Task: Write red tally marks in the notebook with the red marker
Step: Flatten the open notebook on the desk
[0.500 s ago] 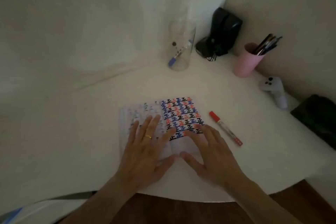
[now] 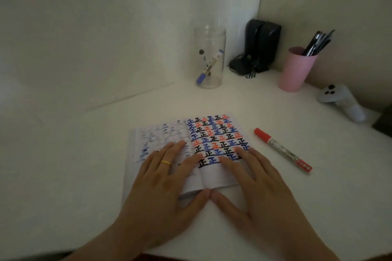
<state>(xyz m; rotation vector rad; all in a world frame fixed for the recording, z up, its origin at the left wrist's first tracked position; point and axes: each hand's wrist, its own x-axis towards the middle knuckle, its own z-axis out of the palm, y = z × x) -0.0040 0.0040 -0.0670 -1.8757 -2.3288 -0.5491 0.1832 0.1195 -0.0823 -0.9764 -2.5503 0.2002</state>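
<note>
**benchnotes:** So, compared with half a second earlier, basically nothing had moved. We still had both hands flat on the notebook (image 2: 214, 144): left hand (image 2: 167, 178) pressing the left page, right hand (image 2: 252, 184) on the near part of the right page, fingers spread and gripping nothing, thumbs touching at the near edge by the spine. The view only looked closer, same layout.

**tally_fan:** And the red marker (image 2: 283, 150)?

**benchnotes:** Lying on the white table (image 2: 84, 165) just right of the notebook, cap still on, red cap end pointing far-left. Neither hand was touching it. It hadn't shifted either.

**tally_fan:** So no writing yet?

**benchnotes:** Our read: we were only flattening the pages. The right page was already packed with black, blue and red tally marks (image 2: 216, 133), with a bare strip left along the near edge, partly under the right hand. Next we'd guess the right hand had to lift off, grab the marker and uncap it while the left kept the book open.

**tally_fan:** Other stuff nearby?

**benchnotes:** Clear jar (image 2: 210, 57) with a blue marker far back, pink cup (image 2: 296, 70) of pens far right. Well apart from everything.
</note>
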